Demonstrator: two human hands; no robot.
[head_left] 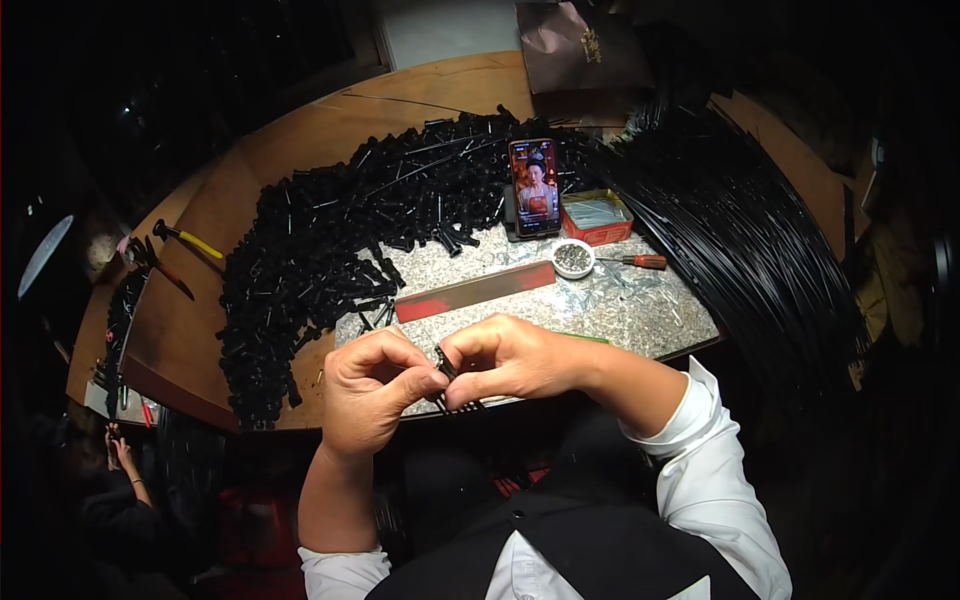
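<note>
You've got both hands in close over the front edge of the table, and the small black piece (445,361) is right between them, up off the surface. Your left hand (372,388) comes at it from the left, your right hand (517,358) from the right, and neither one is really nearer, since the fingertips of both look to be touching it.

Grip-wise, both hands look like thumb-and-finger pinches, closed down to about the thickness of the piece, with the rest of the fingers curled in. Which hand has the firmer hold I can't tell; your fingertips cover too much.

Angle is the bit I'd watch. The part showing between your fingers looks steep, leaning from upper left to lower right, so its long axis runs across the gap between your hands more than along the line joining them. Some thin dark ends (470,406) poke out below your right thumb, pointing more sideways. Can't say whether they belong to the same piece or a separate one.

Just beyond your knuckles the long red-and-grey bar (475,291) lies on the speckled mat (650,315), its right end a bit farther from you than its left. The white cup (573,274) of small metal bits sits past that right end, so your right hand is the nearer one to it.
</note>
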